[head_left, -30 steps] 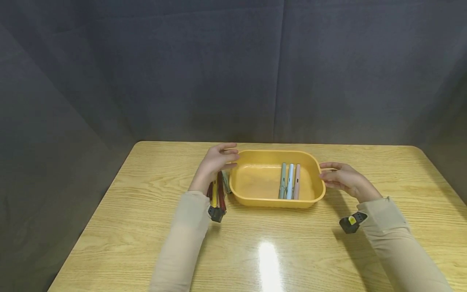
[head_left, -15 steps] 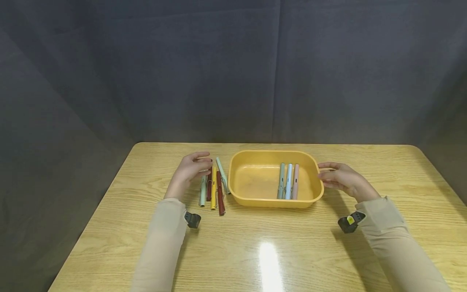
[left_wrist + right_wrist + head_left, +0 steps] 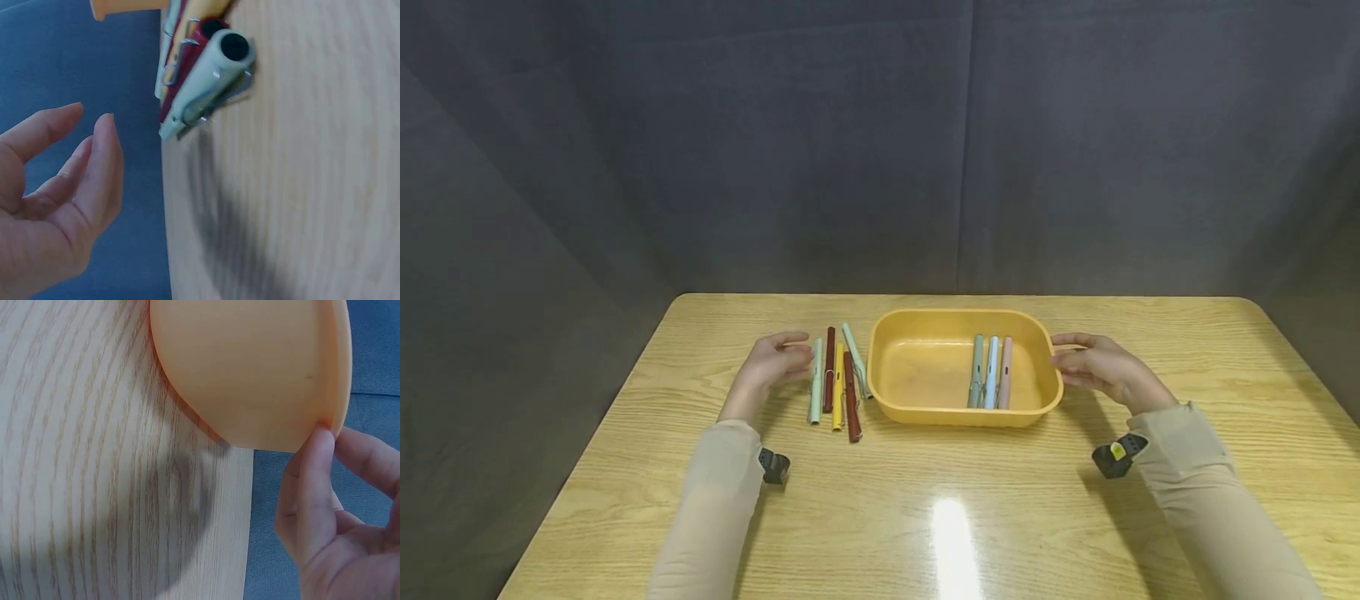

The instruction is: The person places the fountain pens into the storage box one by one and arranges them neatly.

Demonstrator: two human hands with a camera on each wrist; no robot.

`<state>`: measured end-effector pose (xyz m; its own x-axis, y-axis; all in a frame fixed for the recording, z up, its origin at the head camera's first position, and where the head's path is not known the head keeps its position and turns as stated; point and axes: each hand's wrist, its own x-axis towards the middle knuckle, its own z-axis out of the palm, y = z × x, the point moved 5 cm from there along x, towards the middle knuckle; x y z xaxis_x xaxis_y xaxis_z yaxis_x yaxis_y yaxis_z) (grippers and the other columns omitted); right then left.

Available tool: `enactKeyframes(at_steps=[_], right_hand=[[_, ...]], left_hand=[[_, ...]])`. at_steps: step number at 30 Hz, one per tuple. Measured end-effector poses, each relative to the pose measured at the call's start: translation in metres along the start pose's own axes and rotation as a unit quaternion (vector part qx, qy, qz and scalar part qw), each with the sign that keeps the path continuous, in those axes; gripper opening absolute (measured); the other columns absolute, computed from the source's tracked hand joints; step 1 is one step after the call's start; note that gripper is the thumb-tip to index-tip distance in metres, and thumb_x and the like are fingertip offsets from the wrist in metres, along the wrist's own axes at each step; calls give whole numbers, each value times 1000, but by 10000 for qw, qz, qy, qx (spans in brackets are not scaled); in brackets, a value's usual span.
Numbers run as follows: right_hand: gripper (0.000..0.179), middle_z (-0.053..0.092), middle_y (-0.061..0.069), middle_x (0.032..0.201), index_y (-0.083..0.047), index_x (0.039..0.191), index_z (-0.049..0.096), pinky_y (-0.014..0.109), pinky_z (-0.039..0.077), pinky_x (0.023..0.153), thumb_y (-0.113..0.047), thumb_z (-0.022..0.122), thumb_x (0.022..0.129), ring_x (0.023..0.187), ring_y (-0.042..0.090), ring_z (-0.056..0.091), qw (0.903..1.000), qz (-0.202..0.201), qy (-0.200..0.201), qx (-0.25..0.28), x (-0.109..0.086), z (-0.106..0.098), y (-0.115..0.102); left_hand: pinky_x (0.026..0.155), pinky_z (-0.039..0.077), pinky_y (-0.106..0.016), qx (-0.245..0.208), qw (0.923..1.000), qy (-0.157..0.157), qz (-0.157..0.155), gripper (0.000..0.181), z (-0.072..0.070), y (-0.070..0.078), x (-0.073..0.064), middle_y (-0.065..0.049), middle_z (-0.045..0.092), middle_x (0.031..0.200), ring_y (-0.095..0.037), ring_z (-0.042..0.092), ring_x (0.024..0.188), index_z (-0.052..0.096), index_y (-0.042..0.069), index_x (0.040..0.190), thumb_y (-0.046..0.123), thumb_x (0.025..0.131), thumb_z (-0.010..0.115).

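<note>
My left hand (image 3: pixel 769 365) hovers just left of several capped pens lying on the table, its fingers loosely bent with nothing between them. Nearest to it is a pale green pen (image 3: pixel 816 382); beside that lie a dark red pen (image 3: pixel 830 371), a yellow pen (image 3: pixel 838 387), a second dark red pen (image 3: pixel 852 396) and a slanted pale green pen (image 3: pixel 855 358). My right hand (image 3: pixel 337 512) pinches the rim of a yellow plastic basin (image 3: pixel 917 417) at its right end. Inside the basin, a grey-green pen (image 3: pixel 977 371), a light blue pen (image 3: pixel 992 371) and a pink pen (image 3: pixel 1006 372) lie side by side.
Everything sits on a wood-grain table (image 3: pixel 880 517) with rounded far corners. A dark curtain (image 3: pixel 820 150) hangs behind its far edge and along the sides. The slanted pale green pen lies close against the basin's left wall.
My left hand has moved leftward from the basin's left rim, passing over the pens to their left side and uncovering them. My right hand stays at the basin's right rim.
</note>
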<state>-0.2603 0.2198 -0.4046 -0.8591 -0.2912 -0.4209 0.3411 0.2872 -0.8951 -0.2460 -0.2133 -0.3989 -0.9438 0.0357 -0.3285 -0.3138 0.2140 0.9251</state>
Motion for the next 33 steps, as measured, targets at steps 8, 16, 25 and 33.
enactKeyframes(at_steps=[8, 16, 25, 33], right_hand=[[59, 64, -16, 78, 9, 143, 23, 13, 57, 71, -6, 53, 95, 71, -3, 62, 10000, 48, 39, -30, 2, -2, 0], [59, 64, -15, 79, 8, 143, 23, 14, 58, 71, -7, 54, 95, 70, -3, 62, 10000, 47, 21, 12, 2, -3, 1], [58, 65, -15, 79, 9, 142, 23, 13, 57, 72, -6, 53, 94, 72, -3, 62, 10000, -29, -26, 81, -1, 1, -1], [58, 64, -16, 80, 9, 142, 22, 13, 57, 73, -7, 52, 95, 73, -3, 62, 10000, -42, -22, 24, -1, 1, 0]], left_hand=[[106, 48, -40, 408, 9991, -3, -99, 50, -1, -9, 1, -29, 45, 140, -39, 47, 129, 34, -4, 144, 6, 98, 47], [109, 44, -47, 477, 9987, -84, -132, 50, -2, -16, 0, -31, 44, 140, -40, 46, 131, 34, -5, 144, 4, 97, 47], [100, 53, -41, 696, 9968, 39, -385, 51, 3, -27, 4, -29, 51, 135, -34, 57, 119, 38, -5, 142, 3, 93, 53], [98, 54, -39, 806, 9956, 56, -474, 52, 8, -30, 7, -27, 52, 135, -31, 60, 116, 40, -5, 140, 3, 91, 57]])
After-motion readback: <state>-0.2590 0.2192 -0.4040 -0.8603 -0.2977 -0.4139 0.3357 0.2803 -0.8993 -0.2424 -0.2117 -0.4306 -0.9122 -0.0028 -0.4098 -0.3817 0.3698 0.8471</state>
